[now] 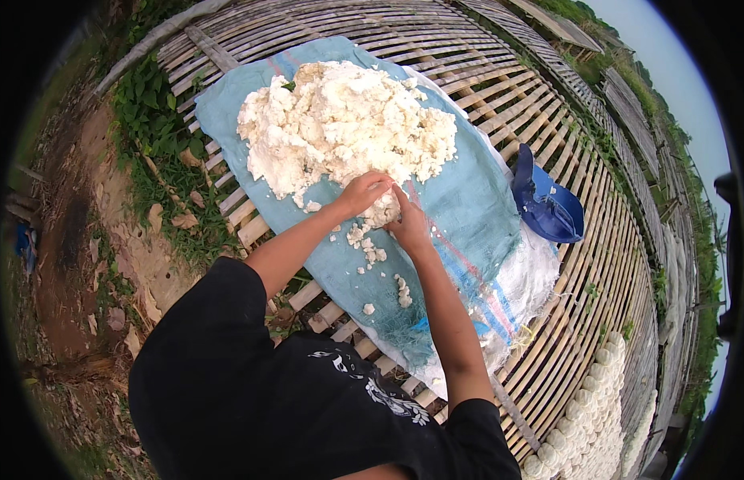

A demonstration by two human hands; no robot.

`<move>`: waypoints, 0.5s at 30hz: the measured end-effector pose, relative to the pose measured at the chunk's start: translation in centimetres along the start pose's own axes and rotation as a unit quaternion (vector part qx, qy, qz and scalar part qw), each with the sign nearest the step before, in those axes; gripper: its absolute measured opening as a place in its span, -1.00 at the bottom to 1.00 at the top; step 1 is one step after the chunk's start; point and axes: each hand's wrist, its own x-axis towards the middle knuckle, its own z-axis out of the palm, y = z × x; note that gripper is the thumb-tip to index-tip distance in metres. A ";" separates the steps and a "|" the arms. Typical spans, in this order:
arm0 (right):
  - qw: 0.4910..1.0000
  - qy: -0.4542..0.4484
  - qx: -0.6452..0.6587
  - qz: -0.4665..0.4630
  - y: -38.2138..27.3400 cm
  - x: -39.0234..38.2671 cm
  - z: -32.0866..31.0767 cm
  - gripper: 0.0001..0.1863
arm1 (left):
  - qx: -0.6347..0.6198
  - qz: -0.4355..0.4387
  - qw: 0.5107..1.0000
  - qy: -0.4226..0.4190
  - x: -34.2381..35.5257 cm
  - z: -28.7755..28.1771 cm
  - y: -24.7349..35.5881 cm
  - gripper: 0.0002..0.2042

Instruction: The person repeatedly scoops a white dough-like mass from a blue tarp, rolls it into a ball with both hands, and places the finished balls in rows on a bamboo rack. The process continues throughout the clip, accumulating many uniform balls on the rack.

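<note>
A big heap of white, crumbly, dough-like mash (pixel 348 116) lies on a blue-green woven sack (pixel 476 200). At its near edge, my left hand (pixel 362 194) and my right hand (pixel 409 222) curl from either side around a lump of the same mash (pixel 381 213). The fingers of both hands are bent and almost meet over the top of it. Whether the lump is apart from the heap behind is hard to tell. Loose crumbs (pixel 366 244) are strewn on the sack just in front of my hands.
Under the sacks runs a slatted bamboo platform (pixel 484 96). A dark blue plastic piece (pixel 548 200), curved like a cut container, rests right of the sack. Rows of round white pieces (pixel 588 416) lie at the lower right. Leafy plants (pixel 152 104) and bare soil border the left side.
</note>
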 end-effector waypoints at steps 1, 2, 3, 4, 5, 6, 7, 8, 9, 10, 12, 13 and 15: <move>0.997 0.014 0.046 0.054 0.4 -0.1 0.2 0.10 | 0.051 0.022 0.998 -0.010 -0.5 -0.1 0.0 -0.57; 0.984 0.046 0.124 0.116 0.8 -0.3 0.4 -0.03 | 0.104 0.046 0.993 -0.008 -0.7 -0.1 0.2 -0.52; 0.979 0.029 0.154 0.132 1.2 -0.5 0.6 -0.05 | 0.157 0.075 0.985 -0.010 -0.9 -0.2 0.4 -0.47; 0.973 0.026 0.170 0.153 1.5 -0.8 0.9 -0.08 | 0.173 0.058 0.982 -0.052 -1.0 -0.5 0.7 -0.19; 0.967 0.038 0.173 0.182 1.8 -0.9 0.9 -0.10 | 0.207 0.095 0.971 -0.080 -1.0 -0.8 1.0 -0.14; 0.956 0.009 0.251 0.149 1.9 -1.3 1.2 -0.20 | 0.235 0.129 0.956 -0.117 -1.1 -1.3 1.4 -0.07; 0.959 0.018 0.241 0.150 2.0 -1.5 1.2 -0.22 | 0.263 0.163 0.938 -0.156 -1.2 -1.6 1.7 0.00; 0.959 0.012 0.242 0.148 2.1 -1.8 1.4 -0.25 | 0.311 0.143 0.915 -0.213 -1.1 -2.1 2.1 0.15; 0.960 -0.006 0.239 0.147 2.1 -2.0 1.4 -0.27 | 0.312 0.142 0.911 -0.228 -1.0 -2.4 2.4 0.14; 0.937 -0.005 0.324 0.133 2.2 -2.1 1.3 -0.28 | 0.321 0.138 0.905 -0.244 -0.9 -2.4 2.6 0.14; 0.922 -0.003 0.362 0.135 2.5 -2.3 1.3 -0.29 | 0.334 0.134 0.899 -0.250 -0.7 -2.4 2.8 0.10; 0.916 0.011 0.376 0.139 2.6 -2.3 1.4 -0.29 | 0.336 0.119 0.899 -0.255 -0.5 -2.4 2.9 0.07; 0.924 0.004 0.360 0.126 3.0 -2.2 1.8 -0.33 | 0.325 0.103 0.903 -0.260 -0.2 -1.9 2.8 0.02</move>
